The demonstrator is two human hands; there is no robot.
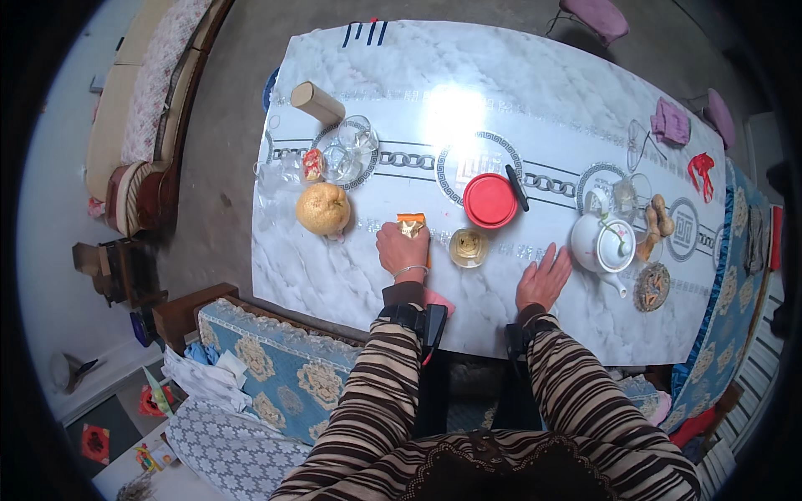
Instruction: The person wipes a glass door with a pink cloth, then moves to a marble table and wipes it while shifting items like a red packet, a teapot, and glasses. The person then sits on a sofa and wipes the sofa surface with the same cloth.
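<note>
My left hand (404, 250) lies over an orange and gold packet (411, 224) on the marble-patterned table (351, 275); its fingers are curled around the near part, which they hide. A pink cloth or paper (440, 302) lies by the left wrist. My right hand (544, 278) rests palm down with fingers spread, holding nothing, left of a white lidded teapot (595, 241). Between the hands stands a glass cup of pale yellow liquid (468, 247). Behind it are a round red lid or container (490, 200) and a black object (517, 188) touching its right side.
At left are a large yellow fruit (322, 210), a red-patterned packet (312, 164), drinking glasses (358, 134) and a beige cylinder (317, 102). At right are eyeglasses (639, 145), a folded purple cloth (670, 122), a red ribbon (701, 175), a ginger-like root (659, 216) and a round ornate dish (651, 287).
</note>
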